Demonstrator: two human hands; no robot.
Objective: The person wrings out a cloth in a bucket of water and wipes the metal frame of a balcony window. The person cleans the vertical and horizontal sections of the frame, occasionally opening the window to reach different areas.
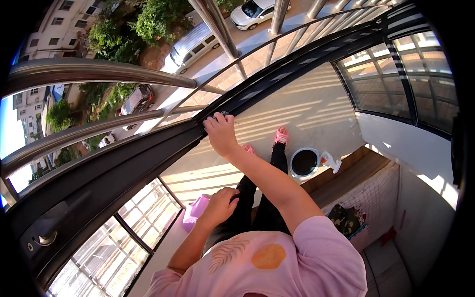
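Note:
My right hand reaches up to the black window frame, its fingers bent over the inner edge. Something small and dark shows under those fingertips; its kind I cannot make out. Lower down, my left hand is held in front of my black trousers with the fingers curled in. A bit of dark shows between its thumb and fingers, hard to tell from the trousers behind. At the left end of the frame sits a metal latch.
Steel guard bars run outside the window, high above a street with parked cars. On the floor stand a white bucket of dark water and a spray bottle. A purple container is at left; a wooden ledge lies right.

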